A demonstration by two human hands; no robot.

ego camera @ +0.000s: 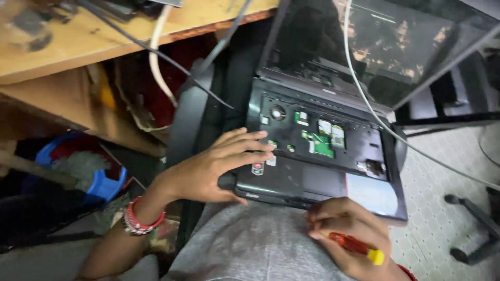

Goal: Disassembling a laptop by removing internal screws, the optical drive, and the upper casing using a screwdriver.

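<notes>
**Black laptop open on lap, keyboard removed**

Black laptop (323,151) rests on the person's lap, lid raised, green circuit boards (319,143) exposed. Left hand (219,169) lies flat and open, fingers spread over the front left corner of the base. Right hand (349,234) is closed around a red screwdriver (357,247) with yellow end, just beside the laptop's front edge.

white cable (364,99) crossing open laptop (312,171)

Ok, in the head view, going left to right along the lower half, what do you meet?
Blue plastic tub → red and white bangles → left hand flat on the opened laptop → right hand holding a red and yellow screwdriver → black chair base.
</notes>
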